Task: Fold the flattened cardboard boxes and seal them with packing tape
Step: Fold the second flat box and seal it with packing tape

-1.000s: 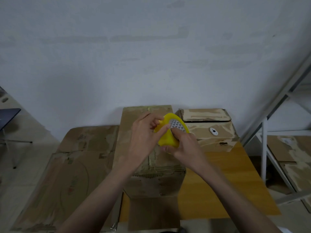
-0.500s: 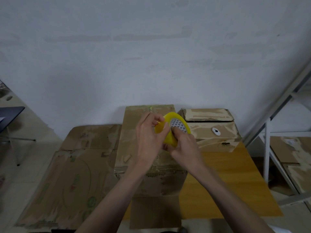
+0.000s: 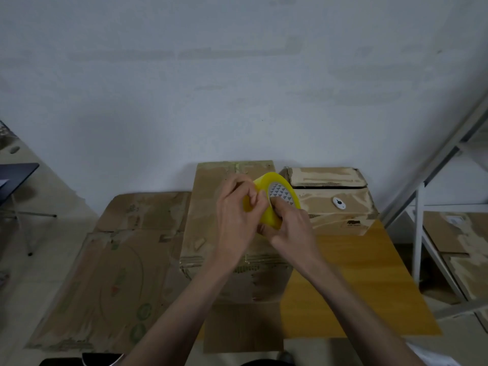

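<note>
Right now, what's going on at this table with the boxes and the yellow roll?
A person holds a yellow tape roll in both hands above a folded cardboard box on the wooden table. The right hand grips the roll while the left hand picks at its outer edge, probably hunting for the tape's end. No loose tape shows yet. A flattened box lies to the left.

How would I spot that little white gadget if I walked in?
Find the wooden table by the white wall. At its far right corner stands a worn cardboard box; the gadget lies on its sloping top flap. It is the only small white oval there, with a dark mark on it.
</note>
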Demonstrator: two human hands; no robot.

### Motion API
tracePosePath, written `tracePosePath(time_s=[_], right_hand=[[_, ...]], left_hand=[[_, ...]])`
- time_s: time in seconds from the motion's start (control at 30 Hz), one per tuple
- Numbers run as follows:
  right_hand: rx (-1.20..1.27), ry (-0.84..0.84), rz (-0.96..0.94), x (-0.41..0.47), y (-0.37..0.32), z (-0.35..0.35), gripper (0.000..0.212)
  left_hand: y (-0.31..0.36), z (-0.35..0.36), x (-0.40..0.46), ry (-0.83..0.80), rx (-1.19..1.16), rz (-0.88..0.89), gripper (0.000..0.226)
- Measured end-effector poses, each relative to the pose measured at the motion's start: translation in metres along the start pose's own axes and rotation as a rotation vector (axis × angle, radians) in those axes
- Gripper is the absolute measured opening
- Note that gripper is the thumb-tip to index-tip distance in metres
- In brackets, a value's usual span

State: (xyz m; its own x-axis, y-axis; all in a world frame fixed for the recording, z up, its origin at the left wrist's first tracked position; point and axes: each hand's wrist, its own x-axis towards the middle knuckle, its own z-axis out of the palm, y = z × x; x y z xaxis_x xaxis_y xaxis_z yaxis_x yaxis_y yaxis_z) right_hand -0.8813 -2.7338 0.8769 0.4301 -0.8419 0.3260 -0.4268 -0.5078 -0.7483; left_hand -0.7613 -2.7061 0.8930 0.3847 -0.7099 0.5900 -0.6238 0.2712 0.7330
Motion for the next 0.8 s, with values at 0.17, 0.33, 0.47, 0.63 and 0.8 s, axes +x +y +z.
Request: tracePosePath(time_s=[0.17, 0.33, 0.47, 0.63, 0.8], right_hand=[[0.037, -0.032, 0.021, 0.001, 0.004, -0.006, 0.038], [-0.025, -0.099, 0.026, -0.004, 0.011, -0.01, 0.039], [-0.028, -0.15, 0.023, -0.007, 0.013, -0.01, 0.035], [-0.068, -0.218, 0.014, -0.007, 0.011, -0.014, 0.034], [-0.119, -0.273, 0.021, -0.009, 0.007, -0.018, 0.038]], left_hand=[[0.001, -0.011, 0.004, -0.105, -0.011, -0.075, 0.026], [-0.003, -0.021, 0.002, -0.166, 0.039, 0.016, 0.017], [-0.01, -0.032, 0.014, -0.244, 0.048, -0.012, 0.009], [-0.012, -0.048, 0.037, -0.468, 0.174, 0.137, 0.006], [-0.006, -0.057, 0.042, -0.579, 0.268, 0.353, 0.005]])
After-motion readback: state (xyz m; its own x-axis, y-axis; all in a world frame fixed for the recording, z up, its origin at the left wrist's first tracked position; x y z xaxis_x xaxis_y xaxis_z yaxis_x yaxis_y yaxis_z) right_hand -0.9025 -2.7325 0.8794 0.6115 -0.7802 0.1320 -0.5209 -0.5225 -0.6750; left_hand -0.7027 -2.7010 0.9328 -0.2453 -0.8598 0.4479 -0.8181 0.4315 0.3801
